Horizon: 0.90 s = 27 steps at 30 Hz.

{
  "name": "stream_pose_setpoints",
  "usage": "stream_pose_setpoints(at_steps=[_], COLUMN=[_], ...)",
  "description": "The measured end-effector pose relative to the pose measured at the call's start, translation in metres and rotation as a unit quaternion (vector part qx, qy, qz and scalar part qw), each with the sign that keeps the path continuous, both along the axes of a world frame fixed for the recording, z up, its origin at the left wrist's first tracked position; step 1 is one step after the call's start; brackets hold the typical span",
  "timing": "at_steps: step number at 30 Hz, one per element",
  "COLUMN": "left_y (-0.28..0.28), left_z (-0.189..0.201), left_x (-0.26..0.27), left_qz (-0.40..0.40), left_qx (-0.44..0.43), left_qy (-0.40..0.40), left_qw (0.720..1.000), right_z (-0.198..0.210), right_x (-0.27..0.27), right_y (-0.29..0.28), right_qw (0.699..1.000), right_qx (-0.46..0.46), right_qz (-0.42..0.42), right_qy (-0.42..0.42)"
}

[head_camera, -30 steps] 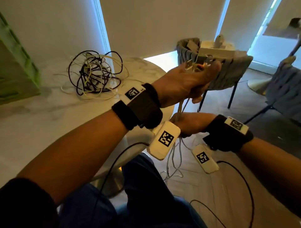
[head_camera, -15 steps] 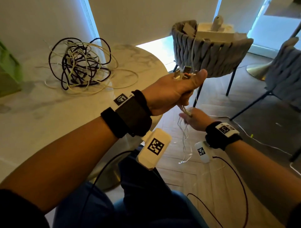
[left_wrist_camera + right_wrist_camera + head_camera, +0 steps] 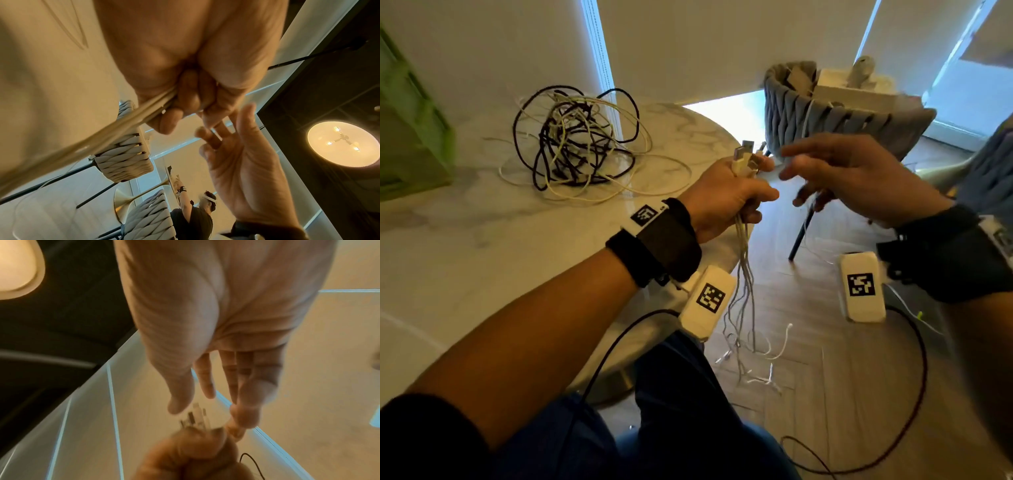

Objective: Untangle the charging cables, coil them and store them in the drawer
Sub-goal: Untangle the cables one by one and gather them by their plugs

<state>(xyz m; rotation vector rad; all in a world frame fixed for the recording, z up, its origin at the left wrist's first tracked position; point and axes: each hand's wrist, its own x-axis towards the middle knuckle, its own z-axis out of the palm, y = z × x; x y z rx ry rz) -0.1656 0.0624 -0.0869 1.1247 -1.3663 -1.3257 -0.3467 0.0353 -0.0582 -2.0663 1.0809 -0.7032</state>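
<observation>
Gripping a bunch of pale white charging cables (image 3: 743, 274) by their plugs in the left hand (image 3: 726, 200), off the round marble table's (image 3: 482, 260) right edge; right hand (image 3: 859, 178) spread, empty. Next: coiling the hanging lengths.

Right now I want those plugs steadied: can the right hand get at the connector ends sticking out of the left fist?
Probably yes. The right hand is open beside the connector ends, which stand clear above the left hand, with nothing between them.
</observation>
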Motion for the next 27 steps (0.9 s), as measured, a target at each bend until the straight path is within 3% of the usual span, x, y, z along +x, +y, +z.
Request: stream_pose_setpoints(at_steps=[5, 7, 11, 16, 23, 27], left_y=[0.004, 0.007, 0.011, 0.007, 0.008, 0.005], left_z=[0.004, 0.006, 0.008, 0.006, 0.015, 0.019], left_x=[0.014, 0.020, 0.026, 0.040, 0.046, 0.050], left_qz=[-0.007, -0.018, -0.033, -0.019, 0.014, 0.049], left_qx=[-0.005, -0.008, -0.016, -0.017, -0.024, -0.002], left_qy=[0.035, 0.031, 0.019, 0.044, -0.029, 0.005], left_qw=[0.999, 0.999, 0.999, 0.999, 0.999, 0.999], right_z=[0.018, 0.026, 0.043, 0.045, 0.050, 0.044], right_x=[0.034, 0.043, 0.066, 0.092, 0.100, 0.107], right_y=[0.004, 0.003, 0.004, 0.005, 0.000, 0.000], right_qw=[0.991, 0.991, 0.983, 0.966, 0.968, 0.974], right_qx=[-0.110, -0.100, -0.093, -0.195, -0.195, -0.222], right_qz=[0.053, 0.079, 0.123, 0.088, 0.048, 0.003], right_qy=[0.059, 0.038, 0.097, 0.145, 0.149, 0.053])
